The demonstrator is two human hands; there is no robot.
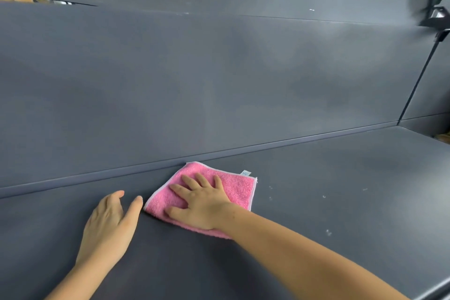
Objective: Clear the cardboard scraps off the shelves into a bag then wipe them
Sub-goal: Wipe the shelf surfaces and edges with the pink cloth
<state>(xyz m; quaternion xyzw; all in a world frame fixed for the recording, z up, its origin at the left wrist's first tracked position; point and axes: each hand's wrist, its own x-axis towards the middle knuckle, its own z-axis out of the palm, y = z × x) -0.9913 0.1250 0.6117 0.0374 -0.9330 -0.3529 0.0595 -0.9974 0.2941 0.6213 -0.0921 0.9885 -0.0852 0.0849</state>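
A folded pink cloth lies flat on the dark grey shelf, its far corner close to the shelf's back edge. My right hand presses on the cloth with spread, straight fingers. Just left of the cloth, my left hand rests flat on the bare shelf, fingers straight and holding nothing. Small pale specks dot the shelf to the right of the cloth. No cardboard scraps or bag are in view.
The grey back panel rises behind the shelf, with a seam and a small white mark high up. A side panel closes the shelf at the right. Black, blurred hardware shows at the top right corner.
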